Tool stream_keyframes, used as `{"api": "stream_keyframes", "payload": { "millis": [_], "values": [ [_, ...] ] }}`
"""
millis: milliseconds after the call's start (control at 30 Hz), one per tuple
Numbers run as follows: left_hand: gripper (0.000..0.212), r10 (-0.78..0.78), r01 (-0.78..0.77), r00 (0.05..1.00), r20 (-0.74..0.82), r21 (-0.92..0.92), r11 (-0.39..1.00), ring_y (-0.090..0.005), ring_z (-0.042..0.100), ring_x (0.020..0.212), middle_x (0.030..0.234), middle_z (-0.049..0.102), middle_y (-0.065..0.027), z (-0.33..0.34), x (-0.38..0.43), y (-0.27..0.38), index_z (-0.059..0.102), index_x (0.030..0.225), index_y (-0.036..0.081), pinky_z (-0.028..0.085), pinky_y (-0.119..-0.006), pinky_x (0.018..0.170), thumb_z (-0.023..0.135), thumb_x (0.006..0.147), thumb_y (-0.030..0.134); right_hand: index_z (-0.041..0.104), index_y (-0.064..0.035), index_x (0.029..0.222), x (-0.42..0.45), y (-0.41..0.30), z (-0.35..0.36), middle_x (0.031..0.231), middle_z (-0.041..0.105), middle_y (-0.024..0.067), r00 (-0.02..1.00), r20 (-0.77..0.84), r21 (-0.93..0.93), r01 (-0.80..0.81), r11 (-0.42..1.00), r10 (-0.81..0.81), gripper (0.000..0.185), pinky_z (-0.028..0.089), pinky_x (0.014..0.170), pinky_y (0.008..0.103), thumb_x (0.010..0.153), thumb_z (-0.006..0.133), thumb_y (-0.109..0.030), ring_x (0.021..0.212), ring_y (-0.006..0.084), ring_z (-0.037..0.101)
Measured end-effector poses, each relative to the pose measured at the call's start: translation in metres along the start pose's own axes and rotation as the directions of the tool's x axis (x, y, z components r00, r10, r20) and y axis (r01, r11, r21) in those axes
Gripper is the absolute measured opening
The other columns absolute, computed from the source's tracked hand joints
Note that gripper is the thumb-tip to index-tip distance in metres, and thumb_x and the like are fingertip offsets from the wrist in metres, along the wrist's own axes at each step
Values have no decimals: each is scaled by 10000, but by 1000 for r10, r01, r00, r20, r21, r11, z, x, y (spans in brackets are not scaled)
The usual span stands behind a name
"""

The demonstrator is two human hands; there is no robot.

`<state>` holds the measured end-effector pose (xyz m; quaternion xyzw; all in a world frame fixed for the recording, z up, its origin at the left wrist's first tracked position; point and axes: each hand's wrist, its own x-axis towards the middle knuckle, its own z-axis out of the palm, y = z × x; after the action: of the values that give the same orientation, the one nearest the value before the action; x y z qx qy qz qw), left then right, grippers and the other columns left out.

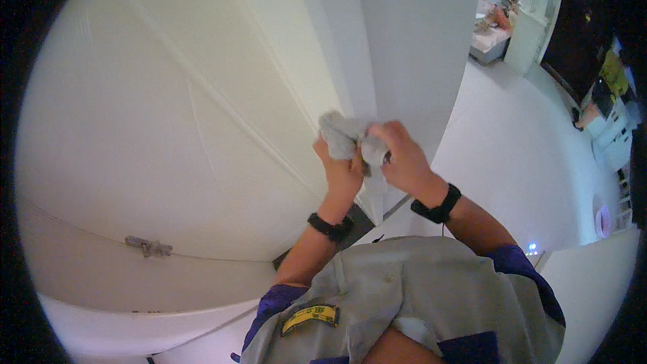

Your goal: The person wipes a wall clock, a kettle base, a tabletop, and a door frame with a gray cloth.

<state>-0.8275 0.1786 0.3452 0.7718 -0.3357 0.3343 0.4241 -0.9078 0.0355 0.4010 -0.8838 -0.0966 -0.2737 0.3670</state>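
Observation:
A grey, fluffy cloth (337,134) is bunched between my two hands, in front of a pale upright corner (371,96) where two surfaces meet. My left hand (343,174) grips the cloth from below, its fingers partly hidden in the folds. On the other side, the fingers of my right hand (407,159) curl over the right end of the same cloth; this hand is slightly blurred. Something small and dark shows between the hands, too unclear to name. Whether the cloth touches the corner I cannot tell.
A broad cream panel (151,126) fills the left, with a metal fitting (149,246) near its lower edge. White floor (510,151) stretches to the right. Beyond are piled items (498,10), a dark doorway (576,25), a white rack (614,134) and a pinkish round container (601,221).

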Motion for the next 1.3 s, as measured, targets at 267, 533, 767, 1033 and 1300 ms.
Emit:
{"api": "stream_keyframes", "payload": {
  "millis": [267,533,767,1033,1300],
  "values": [
    [617,72,-148,943,-324,-216,965,-401,325,1190,1303,417,-208,-55,160,49,454,1297,27,284,-487,1006,716,755,156,536,-202,1267,87,-77,-38,1195,451,137,776,-474,-132,404,905,-416,688,510,783,366,636,632,55,1002,333,536],
    [507,111,-100,975,-193,65,993,-368,369,1102,1213,464,-156,-19,78,-5,572,1100,69,312,-477,927,767,650,199,605,-235,1179,48,-6,16,1140,487,118,758,-472,-212,398,893,-450,633,516,772,362,620,645,60,1004,308,542],
    [643,51,-49,996,-79,37,998,-378,390,1132,1195,461,-170,24,1,-54,525,1172,35,306,-484,958,785,590,123,615,-232,1115,4,36,47,1101,489,106,816,-408,-143,385,912,-409,573,534,746,366,624,655,62,1003,304,553],
    [551,-59,29,973,223,137,990,-401,363,1174,1263,402,-200,51,-118,-73,535,1177,63,242,-508,1035,726,675,186,561,-167,1060,-76,99,90,1121,505,137,996,11,-64,88,994,-88,395,533,735,398,710,650,-6,929,317,610],
    [393,-201,142,891,407,169,975,-375,420,1252,1260,531,-163,39,-150,-55,523,1225,5,142,-553,1103,593,868,156,526,-131,1134,-95,81,85,1163,475,138,933,300,-139,-163,977,198,353,514,758,416,801,556,-15,940,353,596]
  ]
}}
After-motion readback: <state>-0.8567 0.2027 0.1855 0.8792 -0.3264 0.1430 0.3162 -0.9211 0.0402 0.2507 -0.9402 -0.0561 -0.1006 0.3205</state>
